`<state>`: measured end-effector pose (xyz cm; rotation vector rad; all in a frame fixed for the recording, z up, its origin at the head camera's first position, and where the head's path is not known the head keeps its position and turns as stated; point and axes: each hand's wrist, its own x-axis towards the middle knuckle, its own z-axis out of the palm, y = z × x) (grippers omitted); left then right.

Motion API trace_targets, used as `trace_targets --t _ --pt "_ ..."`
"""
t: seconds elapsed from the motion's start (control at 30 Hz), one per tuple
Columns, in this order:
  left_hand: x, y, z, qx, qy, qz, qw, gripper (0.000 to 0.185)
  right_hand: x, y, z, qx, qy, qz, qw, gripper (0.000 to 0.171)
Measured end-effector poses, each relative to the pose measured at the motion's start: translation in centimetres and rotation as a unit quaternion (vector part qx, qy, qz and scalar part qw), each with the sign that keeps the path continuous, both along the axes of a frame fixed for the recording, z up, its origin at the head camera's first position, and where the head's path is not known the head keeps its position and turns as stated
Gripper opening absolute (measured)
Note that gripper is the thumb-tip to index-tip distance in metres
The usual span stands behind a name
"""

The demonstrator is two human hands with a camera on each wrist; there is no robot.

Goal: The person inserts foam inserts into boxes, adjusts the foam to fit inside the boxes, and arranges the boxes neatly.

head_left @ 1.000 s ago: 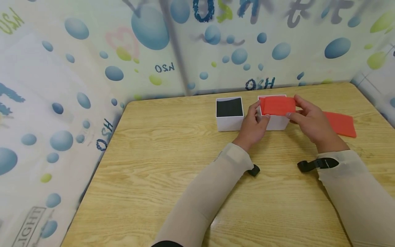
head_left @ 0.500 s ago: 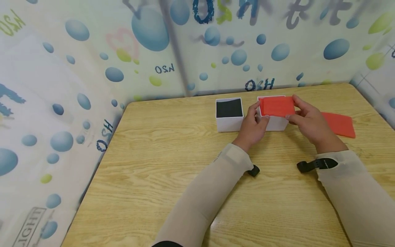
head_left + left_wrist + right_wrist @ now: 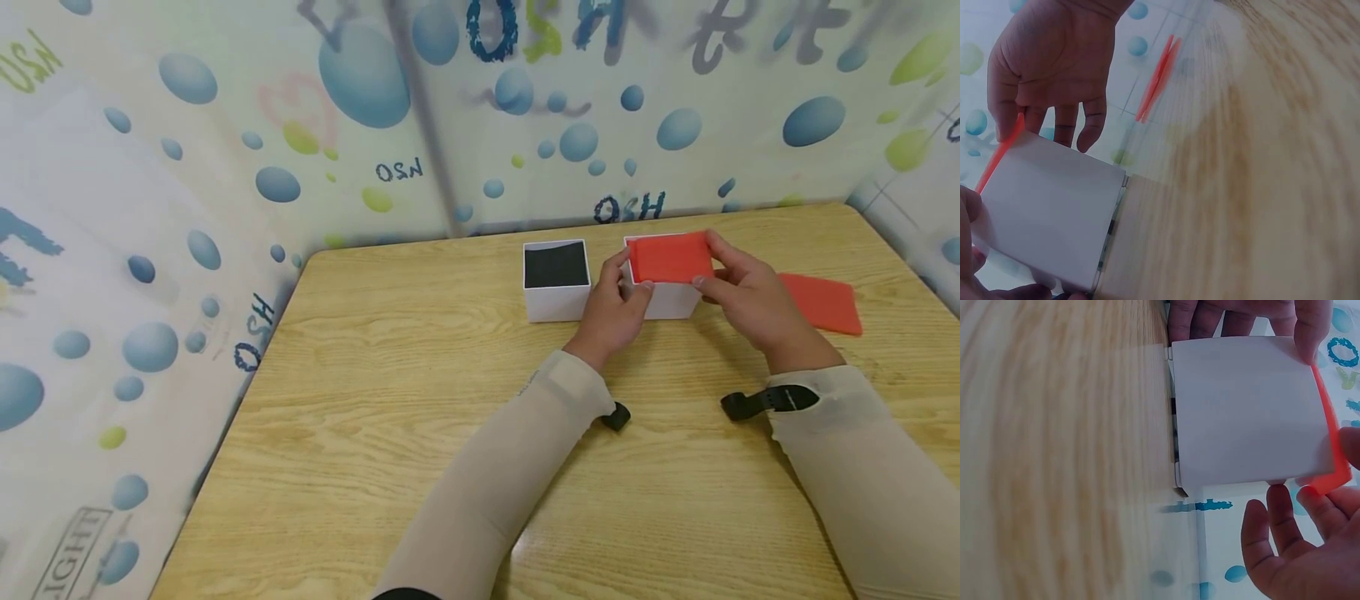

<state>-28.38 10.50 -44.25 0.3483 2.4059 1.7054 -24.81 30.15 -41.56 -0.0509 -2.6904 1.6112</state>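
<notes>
A flat red sheet [image 3: 671, 258] lies over the open top of a white box [image 3: 672, 302], overlapping its rim. My right hand [image 3: 750, 292] pinches the sheet's right end between thumb and fingers; its other fingers hang beside the box in the left wrist view. On the box's left side, my left hand [image 3: 611, 312] grips the wall, thumb at the front rim near the sheet's left edge. From the right wrist, the box's plain face [image 3: 1250, 409] hides most of the sheet, leaving a red strip [image 3: 1330, 419] along the rim.
Just left of the hands stands a second white box [image 3: 557, 304] with black contents [image 3: 557, 265]. Another flat red piece [image 3: 821, 303] lies on the wooden table [image 3: 375, 375] behind my right wrist. A patterned wall [image 3: 487, 125] borders the table's far edge.
My right hand has shifted slightly left with the red sheet, whose right end now sits nearer the box. The sheet's offset layers look more lined up. The left hand has stayed in place.
</notes>
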Motion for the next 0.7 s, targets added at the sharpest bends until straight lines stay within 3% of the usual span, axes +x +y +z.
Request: trace_targets --t 0.3,0.5,0.7 --pt "0.13 -0.04 0.11 0.000 -0.004 0.001 1.0000 0.060 -0.04 0.11 0.03 -0.015 0.003 0.028 0.999 0.071" --pt "0.16 0.02 0.18 -0.004 -0.003 0.004 1.0000 0.061 -0.13 0.12 -0.39 -0.026 0.022 0.009 0.999 0.072" --pt "0.19 0.08 0.24 -0.005 -0.008 0.008 0.9999 0.061 -0.08 -0.01 -0.29 -0.005 0.008 -0.008 1.000 0.070"
